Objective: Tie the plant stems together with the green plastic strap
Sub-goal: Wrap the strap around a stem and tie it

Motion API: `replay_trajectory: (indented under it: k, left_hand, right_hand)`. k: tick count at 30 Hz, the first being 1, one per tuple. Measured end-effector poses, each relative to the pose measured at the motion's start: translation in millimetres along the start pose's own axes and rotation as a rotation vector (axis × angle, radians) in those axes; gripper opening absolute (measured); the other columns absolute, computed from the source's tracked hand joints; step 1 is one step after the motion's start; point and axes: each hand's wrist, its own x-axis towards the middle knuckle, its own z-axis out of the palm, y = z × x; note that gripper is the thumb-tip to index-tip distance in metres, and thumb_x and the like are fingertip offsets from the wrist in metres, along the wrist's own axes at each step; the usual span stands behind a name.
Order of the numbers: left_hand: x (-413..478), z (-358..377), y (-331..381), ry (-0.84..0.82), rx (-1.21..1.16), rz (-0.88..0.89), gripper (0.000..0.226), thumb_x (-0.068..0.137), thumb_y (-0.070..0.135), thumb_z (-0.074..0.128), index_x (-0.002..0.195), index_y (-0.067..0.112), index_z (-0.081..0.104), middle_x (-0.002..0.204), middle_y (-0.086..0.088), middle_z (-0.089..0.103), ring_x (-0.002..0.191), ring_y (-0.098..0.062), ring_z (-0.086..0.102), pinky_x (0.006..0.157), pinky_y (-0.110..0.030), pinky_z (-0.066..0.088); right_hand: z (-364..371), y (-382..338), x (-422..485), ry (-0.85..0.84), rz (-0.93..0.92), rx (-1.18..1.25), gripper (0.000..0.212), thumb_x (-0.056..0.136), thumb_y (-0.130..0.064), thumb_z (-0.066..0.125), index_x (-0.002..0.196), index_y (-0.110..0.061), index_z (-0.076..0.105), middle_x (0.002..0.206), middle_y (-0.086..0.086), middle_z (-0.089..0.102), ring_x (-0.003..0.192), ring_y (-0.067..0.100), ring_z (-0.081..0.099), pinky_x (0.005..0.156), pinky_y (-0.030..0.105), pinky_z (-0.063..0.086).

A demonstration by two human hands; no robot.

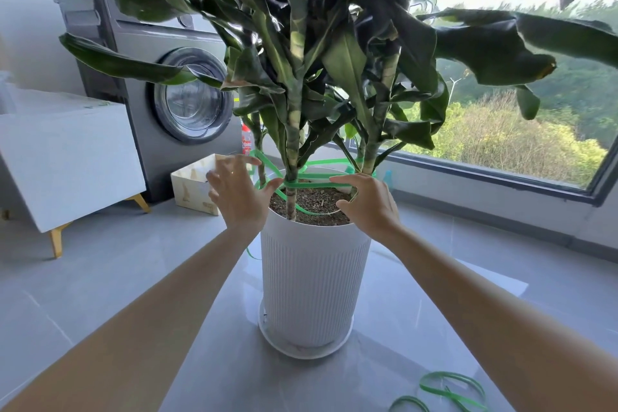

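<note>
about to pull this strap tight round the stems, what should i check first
1. Green strap round the stems: ok, it loops the front stem and the right stem.
2. Knot made: cannot tell, the bands cross at the front stem but no knot shows.
3. Left hand grip: not ok, fingers spread, only the thumb touches the strap.
4. Right hand grip: cannot tell, its index finger lies on the strap.
5. White pot steady: ok, upright in its saucer.
6. Spare strap out of the way: ok, on the floor apart from the pot.
</note>
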Motion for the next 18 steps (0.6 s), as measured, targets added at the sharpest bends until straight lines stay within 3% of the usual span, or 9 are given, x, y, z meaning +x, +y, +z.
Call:
replay_trajectory:
  k: [3,5,11,15,18]
  left_hand:
    - [-1.6,0.8,2.2,-0.087,-0.142,-0.026,0.013,0.078,0.035,0.074,0.09,0.03,0.074,0.099,0.002,0.07,0.098,-0.021,0.061,0.077,-0.028,0.043]
    - [-3.0,1.1,3.7,-0.142,-0.259,-0.078,0.012,0.081,0.028,0.073,0.091,0.024,0.076,0.092,0.001,0.074,0.087,-0.017,0.068,0.076,-0.026,0.05]
    - [-0.5,3.7,3.4,-0.27,-0.473,-0.11,0.02,0.083,0.008,0.069,0.103,0.005,0.072,0.1,-0.013,0.072,0.091,-0.012,0.065,0.079,-0.012,0.045]
    - [-1.4,2.1,7.6,-0.355,-0.55,-0.18,0.023,0.088,0.006,0.063,0.11,0.006,0.069,0.109,-0.009,0.069,0.104,-0.017,0.063,0.091,-0.023,0.046]
    - [-1.6,-2.8,11.1,-0.425,-0.585,-0.179,0.026,0.091,0.007,0.059,0.115,0.007,0.066,0.11,-0.002,0.067,0.101,-0.011,0.057,0.092,-0.02,0.041]
  right_hand:
    - [2.6,0.4,0.8,0.006,0.026,0.026,0.049,0.075,-0.011,0.067,0.116,-0.04,0.065,0.115,-0.004,0.068,0.098,0.024,0.063,0.079,0.03,0.048]
    - [4.0,0.4,1.1,0.011,0.036,0.033,0.049,0.075,-0.013,0.067,0.115,-0.041,0.065,0.118,-0.006,0.067,0.099,0.025,0.061,0.08,0.033,0.05]
    - [4.6,1.0,1.0,0.014,0.04,0.054,0.049,0.073,-0.011,0.064,0.113,-0.04,0.066,0.116,-0.007,0.067,0.099,0.026,0.061,0.077,0.033,0.051]
    - [5.6,0.8,1.3,0.028,0.048,0.083,0.049,0.073,-0.008,0.065,0.112,-0.037,0.068,0.112,-0.003,0.07,0.088,0.022,0.061,0.082,0.036,0.053]
    - [5.8,0.8,1.4,0.027,0.059,0.1,0.048,0.073,-0.008,0.065,0.112,-0.036,0.068,0.108,-0.001,0.071,0.076,0.019,0.063,0.076,0.037,0.056]
